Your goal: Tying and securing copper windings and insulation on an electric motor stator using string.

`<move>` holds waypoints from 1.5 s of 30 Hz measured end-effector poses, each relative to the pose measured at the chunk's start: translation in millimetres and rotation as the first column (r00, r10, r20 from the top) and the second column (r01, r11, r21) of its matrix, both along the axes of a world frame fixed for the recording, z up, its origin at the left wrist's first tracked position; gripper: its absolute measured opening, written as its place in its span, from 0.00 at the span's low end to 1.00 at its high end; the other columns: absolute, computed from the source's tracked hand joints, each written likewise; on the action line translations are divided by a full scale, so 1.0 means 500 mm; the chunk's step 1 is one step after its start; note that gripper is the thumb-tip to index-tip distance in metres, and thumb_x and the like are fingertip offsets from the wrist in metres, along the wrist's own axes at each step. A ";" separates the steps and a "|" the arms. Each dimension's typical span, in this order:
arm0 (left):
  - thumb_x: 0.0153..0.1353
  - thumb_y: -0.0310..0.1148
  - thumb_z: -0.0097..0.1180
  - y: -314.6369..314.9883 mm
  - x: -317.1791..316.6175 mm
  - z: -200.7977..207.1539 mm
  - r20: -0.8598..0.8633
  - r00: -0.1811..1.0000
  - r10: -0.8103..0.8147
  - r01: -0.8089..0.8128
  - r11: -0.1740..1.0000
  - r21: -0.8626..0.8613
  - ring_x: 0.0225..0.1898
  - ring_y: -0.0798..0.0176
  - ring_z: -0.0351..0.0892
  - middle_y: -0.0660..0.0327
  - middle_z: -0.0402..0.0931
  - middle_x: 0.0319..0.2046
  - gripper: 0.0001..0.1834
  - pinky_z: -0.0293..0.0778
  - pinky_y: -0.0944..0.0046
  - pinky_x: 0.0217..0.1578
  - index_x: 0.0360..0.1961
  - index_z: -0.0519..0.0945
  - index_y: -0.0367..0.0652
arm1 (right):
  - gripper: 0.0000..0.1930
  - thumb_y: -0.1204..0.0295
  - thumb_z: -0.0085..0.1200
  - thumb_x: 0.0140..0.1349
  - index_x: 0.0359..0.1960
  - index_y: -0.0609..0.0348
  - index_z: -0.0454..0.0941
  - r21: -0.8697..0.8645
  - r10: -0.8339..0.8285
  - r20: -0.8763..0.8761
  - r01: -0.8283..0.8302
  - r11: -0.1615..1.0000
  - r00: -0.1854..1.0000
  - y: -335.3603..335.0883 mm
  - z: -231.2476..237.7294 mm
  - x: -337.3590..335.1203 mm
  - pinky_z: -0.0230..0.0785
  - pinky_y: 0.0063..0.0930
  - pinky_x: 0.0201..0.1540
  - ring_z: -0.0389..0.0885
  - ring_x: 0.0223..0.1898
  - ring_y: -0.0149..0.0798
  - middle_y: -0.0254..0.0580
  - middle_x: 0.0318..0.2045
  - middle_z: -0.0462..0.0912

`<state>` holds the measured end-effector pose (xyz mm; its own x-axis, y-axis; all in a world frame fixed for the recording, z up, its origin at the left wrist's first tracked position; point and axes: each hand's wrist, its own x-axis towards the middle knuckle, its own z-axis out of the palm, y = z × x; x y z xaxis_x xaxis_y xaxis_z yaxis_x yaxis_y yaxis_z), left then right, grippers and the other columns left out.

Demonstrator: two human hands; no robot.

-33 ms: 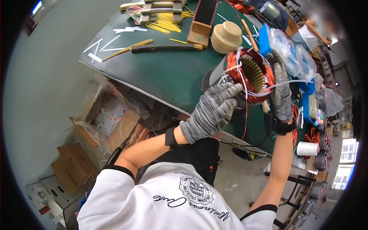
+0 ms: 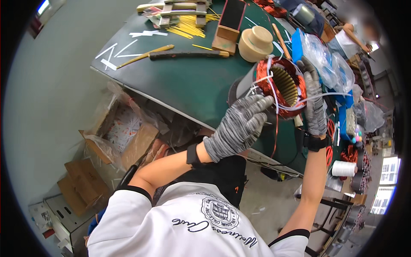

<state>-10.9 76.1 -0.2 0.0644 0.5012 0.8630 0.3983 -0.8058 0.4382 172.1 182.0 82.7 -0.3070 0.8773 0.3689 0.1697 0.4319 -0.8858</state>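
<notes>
A motor stator (image 2: 286,85) stands tilted on the green table, its open end toward me. Red-brown copper windings (image 2: 266,79) ring that end, laced with white cord, and yellowish slot liners show inside. My left hand (image 2: 239,124), in a grey knitted glove, lies against the near left side with fingers stretched to the winding's rim. Along the right side rests my gloved right hand (image 2: 314,100), fingers straight and flat. A white sleeve (image 2: 327,94) sticks out to the right, passing across the right hand. One reddish lead wire (image 2: 276,135) hangs down in front.
Beyond the stator are a stepped wooden block (image 2: 255,44), a wooden stand (image 2: 227,32), a dark stick (image 2: 188,54) and yellow strips (image 2: 188,26). Blue bins with plastic bags (image 2: 329,64) line the right. A cardboard box (image 2: 128,132) sits below the table's left edge. Another person works far right.
The view has shifted slightly, so the table and its things sit a little further right and lower. Both hands keep nearly the same place on the stator.
</notes>
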 end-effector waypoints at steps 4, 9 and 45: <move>0.43 0.21 0.53 0.001 -0.003 0.023 -0.032 0.998 0.060 -0.059 0.997 0.041 0.43 0.45 0.74 0.49 0.74 0.42 0.10 0.72 0.52 0.44 0.31 0.72 0.37 | 0.20 0.67 0.40 0.64 0.56 0.63 0.66 -0.079 0.037 -0.023 -0.039 0.996 0.999 -0.005 -0.004 -0.003 0.55 0.26 0.59 0.66 0.55 0.34 0.42 0.53 0.70; 0.42 0.21 0.51 0.013 -0.017 0.065 -0.064 0.998 0.007 -0.006 1.000 0.006 0.34 0.46 0.74 0.50 0.74 0.35 0.09 0.71 0.52 0.35 0.29 0.73 0.36 | 0.19 0.68 0.39 0.64 0.55 0.63 0.67 -0.107 -0.011 -0.008 0.010 0.994 1.000 -0.013 0.000 -0.007 0.54 0.27 0.60 0.66 0.55 0.35 0.42 0.53 0.70; 0.44 0.21 0.55 0.013 -0.027 0.020 0.129 0.992 -0.010 0.027 0.991 -0.128 0.35 0.46 0.75 0.47 0.74 0.44 0.12 0.72 0.53 0.37 0.33 0.71 0.38 | 0.15 0.74 0.37 0.59 0.45 0.64 0.71 -0.073 -0.206 0.163 0.220 0.973 0.965 0.004 0.005 -0.007 0.62 0.24 0.53 0.71 0.45 0.31 0.39 0.42 0.74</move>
